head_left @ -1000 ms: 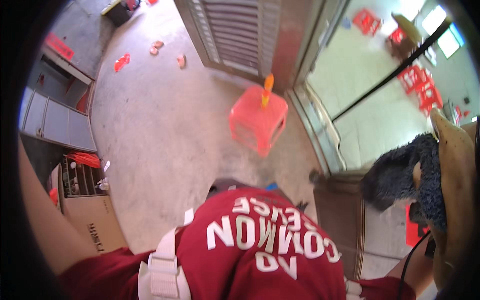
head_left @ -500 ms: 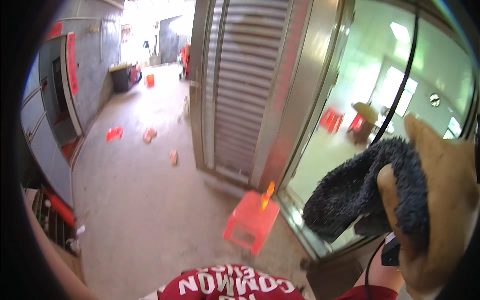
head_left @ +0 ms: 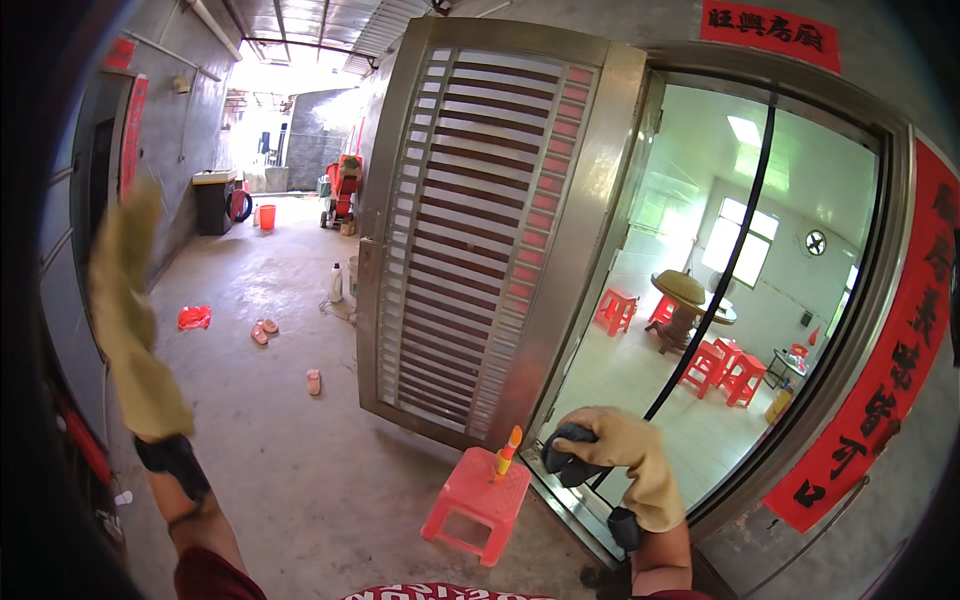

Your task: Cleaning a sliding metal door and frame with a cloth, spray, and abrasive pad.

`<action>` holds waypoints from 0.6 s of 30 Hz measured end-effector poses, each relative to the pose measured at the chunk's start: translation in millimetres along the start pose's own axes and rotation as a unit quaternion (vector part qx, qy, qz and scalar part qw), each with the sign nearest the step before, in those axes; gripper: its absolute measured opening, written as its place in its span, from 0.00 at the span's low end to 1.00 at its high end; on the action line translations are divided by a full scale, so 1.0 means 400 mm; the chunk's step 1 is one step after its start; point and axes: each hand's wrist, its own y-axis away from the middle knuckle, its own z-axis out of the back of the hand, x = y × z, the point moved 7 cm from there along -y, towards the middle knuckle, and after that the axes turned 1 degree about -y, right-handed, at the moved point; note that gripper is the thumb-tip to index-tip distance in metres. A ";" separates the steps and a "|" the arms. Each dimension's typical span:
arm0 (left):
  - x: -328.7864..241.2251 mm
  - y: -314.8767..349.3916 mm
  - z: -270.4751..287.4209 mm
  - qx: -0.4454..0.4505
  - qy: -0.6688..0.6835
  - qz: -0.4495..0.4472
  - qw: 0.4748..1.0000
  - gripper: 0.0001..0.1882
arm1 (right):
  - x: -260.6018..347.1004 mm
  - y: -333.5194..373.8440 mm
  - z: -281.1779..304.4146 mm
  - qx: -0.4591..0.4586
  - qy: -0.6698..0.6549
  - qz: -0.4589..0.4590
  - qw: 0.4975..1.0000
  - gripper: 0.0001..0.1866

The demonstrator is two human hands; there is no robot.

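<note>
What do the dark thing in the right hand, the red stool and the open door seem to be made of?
The dark thing in the right hand: probably matte cloth, since it bunches in the grip; weave unclear.
Red stool: likely moulded plastic with a slight sheen, seat and legs seemingly one piece.
Open door: metal, perhaps stainless steel; its smooth border reflects light.

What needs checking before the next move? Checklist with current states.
1. Fuzzy dark cloth gripped in the tan-gloved right hand: ok.
2. Tan-gloved left hand not holding anything: cannot tell for sure, it is blurred; nothing shows in it.
3. Red plastic stool upright: ok.
4. Slim orange-and-yellow object on stool, steady: cannot tell.
5. Silver metal slatted door swung open: ok.
6. Cloth not touching brownish metal door frame: cannot tell.
</note>
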 end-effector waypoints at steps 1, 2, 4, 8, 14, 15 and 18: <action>0.167 0.083 0.090 -0.047 0.014 0.117 0.992 0.32 | -0.029 -0.011 -0.047 0.019 -0.070 -0.084 0.994 0.14; 0.165 0.219 0.167 -0.059 -0.046 0.176 0.981 0.31 | -0.046 -0.030 -0.109 0.056 -0.135 -0.143 0.979 0.14; 0.300 0.486 0.241 -0.104 -0.029 0.283 0.953 0.30 | -0.185 -0.008 -0.256 0.039 -0.318 -0.169 0.932 0.12; 0.566 1.034 0.342 -0.052 -0.073 0.455 0.886 0.25 | -0.436 0.202 -0.454 -0.143 -0.412 -0.269 0.859 0.14; 0.480 1.504 0.178 -0.077 0.103 0.713 0.689 0.30 | -0.489 0.688 -0.666 -0.486 -0.515 -0.438 0.554 0.18; 0.414 1.505 0.140 -0.017 0.043 0.735 0.677 0.31 | -0.508 0.766 -0.728 -0.507 -0.524 -0.453 0.513 0.18; 0.392 1.605 0.193 0.045 -0.010 0.786 0.616 0.33 | -0.518 0.944 -0.887 -0.520 -0.578 -0.463 0.426 0.18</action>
